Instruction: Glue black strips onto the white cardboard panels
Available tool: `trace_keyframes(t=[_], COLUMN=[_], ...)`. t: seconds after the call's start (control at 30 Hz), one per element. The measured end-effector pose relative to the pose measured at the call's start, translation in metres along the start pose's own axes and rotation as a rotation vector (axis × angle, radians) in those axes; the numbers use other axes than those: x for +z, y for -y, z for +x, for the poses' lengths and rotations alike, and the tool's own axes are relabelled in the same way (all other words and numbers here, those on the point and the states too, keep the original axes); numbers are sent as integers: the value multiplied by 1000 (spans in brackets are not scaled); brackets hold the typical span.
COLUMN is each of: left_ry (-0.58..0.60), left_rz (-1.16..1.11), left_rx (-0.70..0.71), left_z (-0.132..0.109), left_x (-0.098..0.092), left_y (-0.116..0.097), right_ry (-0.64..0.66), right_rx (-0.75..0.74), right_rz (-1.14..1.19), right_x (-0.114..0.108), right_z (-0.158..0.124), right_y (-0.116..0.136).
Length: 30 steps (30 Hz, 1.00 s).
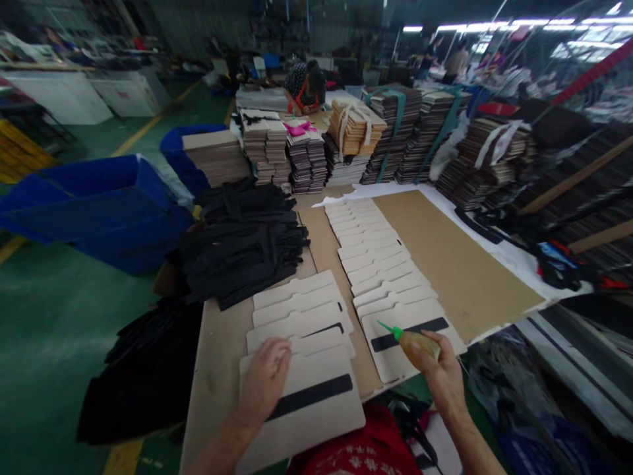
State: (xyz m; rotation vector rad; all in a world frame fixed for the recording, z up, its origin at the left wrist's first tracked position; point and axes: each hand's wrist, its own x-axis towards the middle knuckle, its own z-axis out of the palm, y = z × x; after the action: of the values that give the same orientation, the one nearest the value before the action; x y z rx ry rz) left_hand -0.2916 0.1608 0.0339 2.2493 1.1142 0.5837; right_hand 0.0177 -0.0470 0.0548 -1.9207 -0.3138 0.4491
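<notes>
My right hand (448,376) is wrapped round a yellowish glue bottle (414,348) with a green nozzle. The nozzle points left, over the front panel of the right-hand row of beige panels (383,297). Across that panel runs a black strip (430,328). My left hand (270,379) rests over the nearest beige panel (316,422) of the left row, fingers curled together near its upper edge; whether they grip anything is hidden. This panel also carries a black strip (321,392), partly covered by my hand. Several panels overlap behind it.
Black fabric strips (242,244) are heaped on the left of the table (212,369). Blue bins (99,211) stand beyond it on the green floor. Stacked panels (267,145) line the back, where another person (305,86) bends over a work surface. Brown board (455,251) lies at right.
</notes>
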Motion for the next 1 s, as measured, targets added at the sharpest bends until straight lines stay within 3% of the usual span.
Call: trace_keyframes(t=[0.1, 0.17, 0.27, 0.37, 0.57, 0.77, 1.0], left_ry=[246, 352, 413, 415, 406, 376, 203], left_rz=[-68, -46, 126, 235, 314, 275, 269], left_rx=[174, 268, 296, 229, 89, 53, -128], left_z=[-13, -18, -18, -13, -2, -2, -5], left_x=[53, 89, 134, 162, 184, 180, 197], left_y=[-77, -115, -144, -150, -149, -151, -166], right_ry=[87, 150, 244, 314, 448, 523, 621], right_rx=[-125, -208, -298, -382, -570, -651, -727], right_rz=[-132, -197, -250, -294, -354, -451, -511], right_x=[1, 0, -2, -1, 3, 3, 2], right_z=[8, 15, 25, 37, 62, 77, 84], right_y=[-1, 1, 5, 6, 2, 5, 7])
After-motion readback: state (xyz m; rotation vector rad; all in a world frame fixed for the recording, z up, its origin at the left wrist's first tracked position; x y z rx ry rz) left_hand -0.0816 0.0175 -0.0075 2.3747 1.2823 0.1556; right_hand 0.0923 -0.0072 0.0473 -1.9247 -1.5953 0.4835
